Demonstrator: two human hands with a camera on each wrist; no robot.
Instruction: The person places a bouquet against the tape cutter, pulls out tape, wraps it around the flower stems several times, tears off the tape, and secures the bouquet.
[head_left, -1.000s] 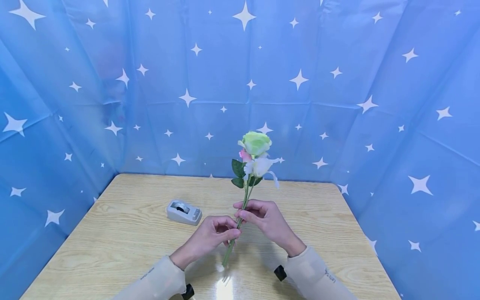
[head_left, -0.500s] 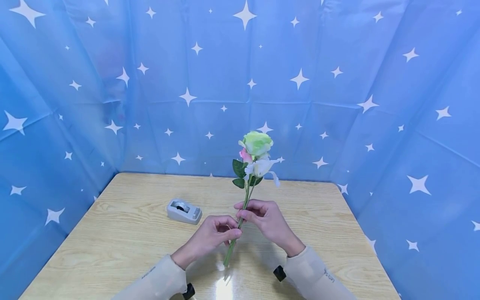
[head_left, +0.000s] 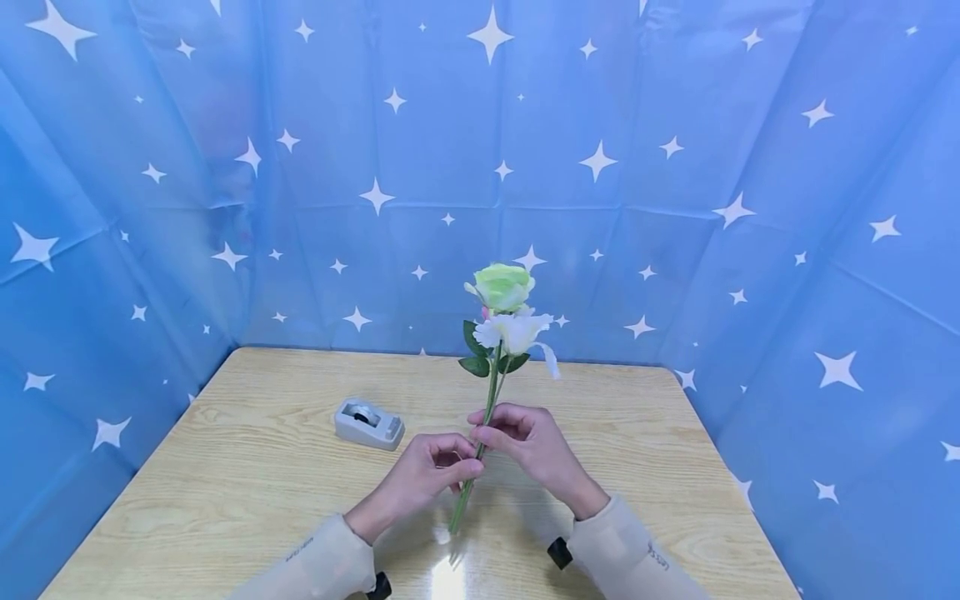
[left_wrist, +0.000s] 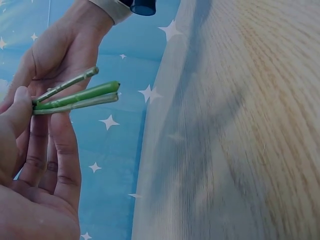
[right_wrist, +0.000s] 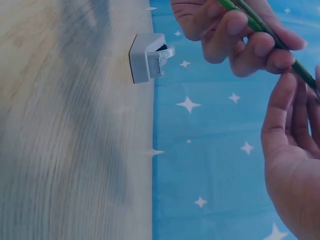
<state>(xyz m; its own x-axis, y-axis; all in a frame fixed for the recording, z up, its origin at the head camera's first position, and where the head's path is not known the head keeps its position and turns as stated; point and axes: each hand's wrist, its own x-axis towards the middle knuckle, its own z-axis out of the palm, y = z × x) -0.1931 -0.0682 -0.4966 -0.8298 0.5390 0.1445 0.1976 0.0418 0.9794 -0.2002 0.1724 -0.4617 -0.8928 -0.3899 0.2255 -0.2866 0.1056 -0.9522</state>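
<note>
A small bunch of flowers rises above the table, slightly tilted to the right. It has a pale green bloom on top, a white bloom below, and a pink one mostly hidden behind them. Dark green leaves sit under the blooms. My right hand pinches the stems between thumb and fingers. Just below it, my left hand pinches the same stems lower down. Three cut stem ends stick out past the left fingers in the left wrist view.
A grey tape dispenser stands on the wooden table, left of the hands. Blue curtain with white stars surrounds the table at the back and both sides.
The blooms have turned and shifted slightly left. The white one now faces more forward, and the pink one is more covered. Both hands stay almost in place on the stems.
</note>
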